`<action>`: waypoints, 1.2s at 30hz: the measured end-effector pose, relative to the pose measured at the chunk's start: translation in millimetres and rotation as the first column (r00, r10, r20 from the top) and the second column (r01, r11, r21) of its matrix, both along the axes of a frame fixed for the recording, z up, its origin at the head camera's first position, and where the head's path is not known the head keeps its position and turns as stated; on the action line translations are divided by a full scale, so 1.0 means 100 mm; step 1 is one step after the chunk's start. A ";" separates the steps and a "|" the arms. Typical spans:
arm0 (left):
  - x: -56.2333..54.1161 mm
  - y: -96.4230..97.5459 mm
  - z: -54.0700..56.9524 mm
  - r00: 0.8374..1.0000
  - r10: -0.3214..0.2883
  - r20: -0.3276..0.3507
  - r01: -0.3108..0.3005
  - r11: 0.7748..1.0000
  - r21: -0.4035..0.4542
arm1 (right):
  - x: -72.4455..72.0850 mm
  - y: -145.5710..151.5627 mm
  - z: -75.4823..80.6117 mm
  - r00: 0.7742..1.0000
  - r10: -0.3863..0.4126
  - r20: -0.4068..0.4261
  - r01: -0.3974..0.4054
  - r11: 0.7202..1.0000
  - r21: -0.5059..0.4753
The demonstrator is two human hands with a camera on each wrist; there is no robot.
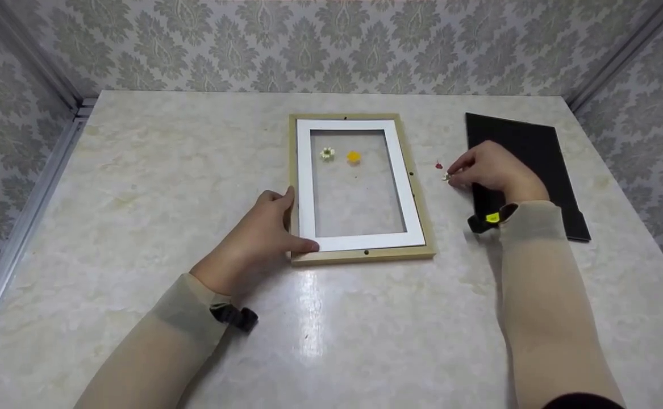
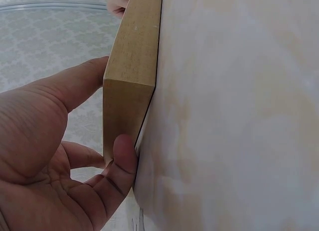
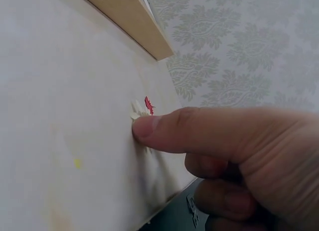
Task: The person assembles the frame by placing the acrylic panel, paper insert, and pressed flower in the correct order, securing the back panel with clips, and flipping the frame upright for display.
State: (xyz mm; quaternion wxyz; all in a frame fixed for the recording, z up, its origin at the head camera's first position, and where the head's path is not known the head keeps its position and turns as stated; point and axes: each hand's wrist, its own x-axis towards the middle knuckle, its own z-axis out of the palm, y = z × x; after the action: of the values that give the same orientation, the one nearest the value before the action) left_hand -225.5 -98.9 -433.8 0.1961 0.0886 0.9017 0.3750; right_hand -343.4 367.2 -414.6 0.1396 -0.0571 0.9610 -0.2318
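Observation:
A wooden picture frame with a white mat lies on the table. My left hand holds its lower left corner, thumb over the front edge and fingers along the left side; the left wrist view shows the fingers against the wood. Inside the mat's window sit a white flower and an orange flower. Right of the frame, my right hand pinches another small white flower between thumb and fingers, low over the table. Just beyond it lies a small red flower.
A black backing board lies at the right, partly under my right hand and wrist. The pale marbled table meets patterned wallpaper at the back. In the right wrist view a yellow speck shows on the tabletop.

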 end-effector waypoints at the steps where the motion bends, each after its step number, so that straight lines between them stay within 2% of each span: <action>1: 0.00 0.00 0.00 1.000 0.000 -0.001 0.000 1.000 -0.003 | 0.00 -0.01 0.00 1.000 0.001 -0.001 -0.001 1.000 0.004; 6: 0.00 -0.01 -0.01 1.000 -0.001 -0.005 0.001 1.000 -0.005 | 0.01 -0.03 0.00 1.000 0.009 -0.006 -0.009 1.000 0.007; 11: 0.01 -0.02 -0.01 1.000 -0.013 -0.011 0.013 1.000 -0.006 | 0.02 -0.06 0.03 1.000 -0.003 -0.005 0.003 0.999 -0.036; 21: 0.00 -0.02 -0.02 1.000 -0.017 -0.020 0.017 1.000 -0.012 | 0.06 -0.28 0.12 0.993 0.043 -0.114 -0.056 0.991 -0.119; 31: 0.04 0.00 0.02 1.000 0.012 -0.027 -0.012 1.000 -0.008 | 0.13 -0.83 0.09 0.971 0.155 -0.182 -0.191 0.961 -0.201; 36: 0.04 0.03 0.03 0.999 0.027 -0.021 -0.027 1.000 0.004 | 0.17 -1.04 0.05 0.956 0.246 -0.163 -0.274 0.943 -0.187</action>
State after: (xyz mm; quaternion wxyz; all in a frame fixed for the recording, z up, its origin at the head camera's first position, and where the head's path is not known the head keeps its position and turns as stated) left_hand -221.2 -96.0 -431.0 0.1812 0.0806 0.9041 0.3786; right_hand -326.6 263.2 -409.2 0.0958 -0.2137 0.9229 -0.3057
